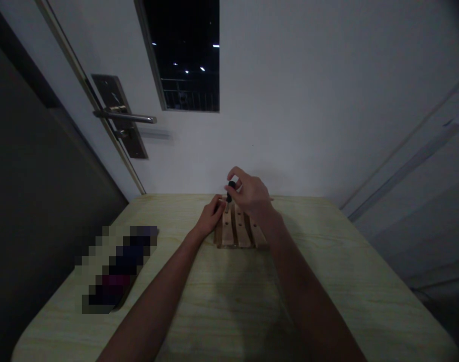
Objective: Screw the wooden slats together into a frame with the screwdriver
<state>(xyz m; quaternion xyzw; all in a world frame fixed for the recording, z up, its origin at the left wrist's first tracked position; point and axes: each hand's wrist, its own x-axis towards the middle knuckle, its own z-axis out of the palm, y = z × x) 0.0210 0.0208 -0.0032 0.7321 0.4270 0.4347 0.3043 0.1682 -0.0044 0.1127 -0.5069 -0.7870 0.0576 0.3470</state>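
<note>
Near the far edge of the table lies a wooden rack (239, 229) made of light slats with dark screw holes, set over a darker base. My right hand (252, 193) is closed on the black handle of a small screwdriver (230, 192). The screwdriver stands nearly upright, its shaft pointing down at the upper hole of the leftmost slat. Whether its tip sits in a screw is too small to tell. At the rack's upper left side, my left hand (211, 215) grips the edge, its fingers bent around the wood. My right wrist covers part of the rightmost slat.
The pale wood-grain table (222, 301) meets a white door (290, 100) at its far edge. A metal door handle (127, 117) juts out above the table's left side. On the table at left lies a dark, flat, pixelated object (120, 271).
</note>
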